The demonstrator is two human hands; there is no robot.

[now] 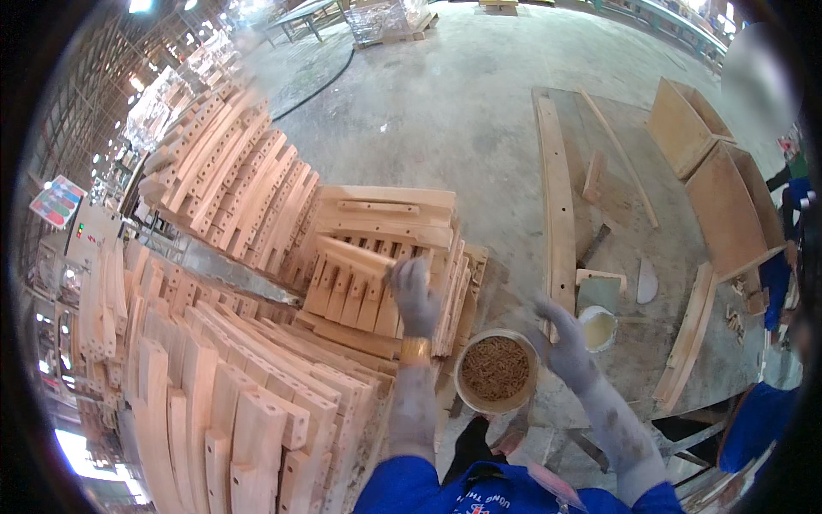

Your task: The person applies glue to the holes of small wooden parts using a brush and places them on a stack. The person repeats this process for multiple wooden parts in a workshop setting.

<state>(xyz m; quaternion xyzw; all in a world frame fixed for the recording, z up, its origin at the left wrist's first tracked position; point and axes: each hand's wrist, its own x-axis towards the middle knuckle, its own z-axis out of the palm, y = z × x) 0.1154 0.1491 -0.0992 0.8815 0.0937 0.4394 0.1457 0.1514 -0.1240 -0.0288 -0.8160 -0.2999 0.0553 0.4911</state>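
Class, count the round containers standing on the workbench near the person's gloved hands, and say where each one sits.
2. A round tub of wooden dowels sits between the hands. A smaller cup of pale glue stands just right of the right hand. Others may be hidden.

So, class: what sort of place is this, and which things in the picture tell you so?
Most likely a woodworking or furniture workshop. Stacks of curved, drilled wooden parts cover the bench, a round tub of small wooden dowels sits by the gloved hands, and unfinished wooden boxes stand on the concrete floor.
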